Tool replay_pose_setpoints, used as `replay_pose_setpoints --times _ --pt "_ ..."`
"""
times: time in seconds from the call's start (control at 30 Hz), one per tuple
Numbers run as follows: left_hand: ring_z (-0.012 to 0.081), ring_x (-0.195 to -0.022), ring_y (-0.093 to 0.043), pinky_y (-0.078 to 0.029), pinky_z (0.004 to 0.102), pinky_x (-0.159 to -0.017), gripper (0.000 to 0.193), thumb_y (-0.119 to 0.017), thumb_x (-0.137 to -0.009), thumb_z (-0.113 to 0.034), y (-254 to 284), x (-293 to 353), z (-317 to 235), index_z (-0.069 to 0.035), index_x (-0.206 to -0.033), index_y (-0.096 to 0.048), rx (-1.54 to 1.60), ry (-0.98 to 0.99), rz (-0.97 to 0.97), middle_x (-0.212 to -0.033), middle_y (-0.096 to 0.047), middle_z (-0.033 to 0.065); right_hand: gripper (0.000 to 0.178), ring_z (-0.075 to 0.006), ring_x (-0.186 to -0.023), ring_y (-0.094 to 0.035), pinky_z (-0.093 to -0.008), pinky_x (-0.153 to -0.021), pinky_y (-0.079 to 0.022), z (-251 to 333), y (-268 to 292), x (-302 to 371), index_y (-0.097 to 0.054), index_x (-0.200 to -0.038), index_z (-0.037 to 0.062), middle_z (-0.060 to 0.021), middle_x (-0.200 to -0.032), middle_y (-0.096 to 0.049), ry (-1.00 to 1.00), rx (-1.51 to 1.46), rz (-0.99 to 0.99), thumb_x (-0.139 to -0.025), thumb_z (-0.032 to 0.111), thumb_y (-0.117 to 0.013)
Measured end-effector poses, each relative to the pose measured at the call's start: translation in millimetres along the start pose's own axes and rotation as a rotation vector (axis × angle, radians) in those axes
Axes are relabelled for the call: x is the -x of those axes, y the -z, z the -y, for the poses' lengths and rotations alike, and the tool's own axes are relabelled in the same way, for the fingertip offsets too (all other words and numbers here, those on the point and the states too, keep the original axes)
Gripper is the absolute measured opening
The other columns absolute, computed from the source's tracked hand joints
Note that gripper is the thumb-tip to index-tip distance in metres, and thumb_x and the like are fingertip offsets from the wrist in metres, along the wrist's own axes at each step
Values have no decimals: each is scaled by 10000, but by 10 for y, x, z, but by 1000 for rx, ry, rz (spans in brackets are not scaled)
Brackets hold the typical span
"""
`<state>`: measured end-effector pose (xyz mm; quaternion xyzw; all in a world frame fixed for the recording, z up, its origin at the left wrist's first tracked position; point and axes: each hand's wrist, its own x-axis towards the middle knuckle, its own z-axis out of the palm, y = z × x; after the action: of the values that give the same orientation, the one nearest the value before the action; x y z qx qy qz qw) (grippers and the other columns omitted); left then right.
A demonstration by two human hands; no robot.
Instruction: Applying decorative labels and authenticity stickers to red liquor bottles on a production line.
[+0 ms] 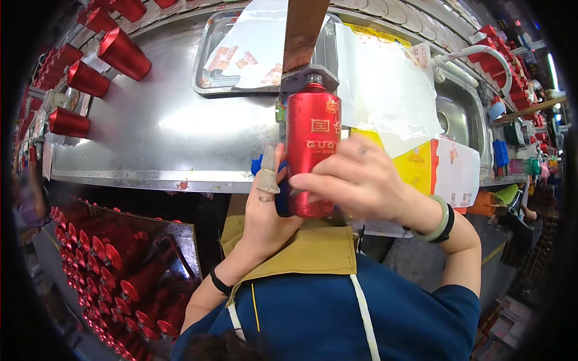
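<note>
A shiny red bottle (310, 120) with gold printing lies neck-away in front of me. Its bare threaded neck sits at a metal bracket on a brown upright bar (306, 36). My left hand (268, 216) is closed around the bottle's lower left side; a grey wrap covers one finger, and some fingers are hidden behind the bottle. Over the lower front of the bottle, my right hand (358, 183) is closed, its thumb and fingers close to the printed surface. Whatever is pinched under them is hidden. Something blue (257, 163) shows beside the left fingers.
Red bottles and cups (123, 54) stand on the steel bench (150, 120) at left. Many red bottles (108, 265) fill a crate below. A metal tray (201, 78) with printed sheets lies ahead. White and yellow sheets (391, 90), a sink (445, 120) and tap are at right.
</note>
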<state>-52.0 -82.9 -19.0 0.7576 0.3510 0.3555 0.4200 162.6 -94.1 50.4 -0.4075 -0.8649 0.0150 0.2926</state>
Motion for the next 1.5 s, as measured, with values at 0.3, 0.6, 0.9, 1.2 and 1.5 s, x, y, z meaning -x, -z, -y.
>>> replay_pose_setpoints --times 0.3,0.6,0.9,1.2,1.5 --pt "349 -1297 -614 -521 416 -1065 1180 -931 -757 -146 -9 -20 0 43 -1622 -151 -1 -15 36 -1530 -491 229 210 -212 -789 -566 -361 -771 -492 -485 -62 -132 -722 -1043 201 18 -868 -622 33 317 -112 -837 177 -687" --pt "359 -1253 -653 -539 396 -1024 979 -918 -751 -121 7 -58 30 83 -1541 -377 2 -15 24 -1395 -611 264 159 -221 -865 -682 -380 -763 -467 -664 -86 -13 -717 -940 120 -28 -915 -725 -169 199 -282 -799 47 -730" --pt "343 -1247 -655 -513 398 -1044 1023 -887 -760 -88 57 -76 64 32 -1596 -310 -190 12 175 -1371 -638 246 168 -283 -827 -652 -410 -808 -482 -688 -93 50 -704 -979 96 -69 -956 -734 -324 215 -463 -822 35 -709" --pt "290 -1185 -670 -537 389 -994 1032 -880 -746 -42 30 -42 -53 -48 -1620 -330 69 130 164 -1322 -655 184 205 -244 -840 -635 -393 -815 -523 397 -108 509 -662 -1074 114 -38 -950 -673 -283 -507 -232 -880 50 -684" --pt "412 -1474 -408 -359 479 -1188 859 -807 -704 70 -105 -88 -284 -47 -1504 -518 -362 -306 104 -1596 -449 198 354 -98 -660 -421 -296 -598 -373 -403 889 2105 -526 -855 47 19 -716 -448 -1245 -89 -348 -883 217 -835"
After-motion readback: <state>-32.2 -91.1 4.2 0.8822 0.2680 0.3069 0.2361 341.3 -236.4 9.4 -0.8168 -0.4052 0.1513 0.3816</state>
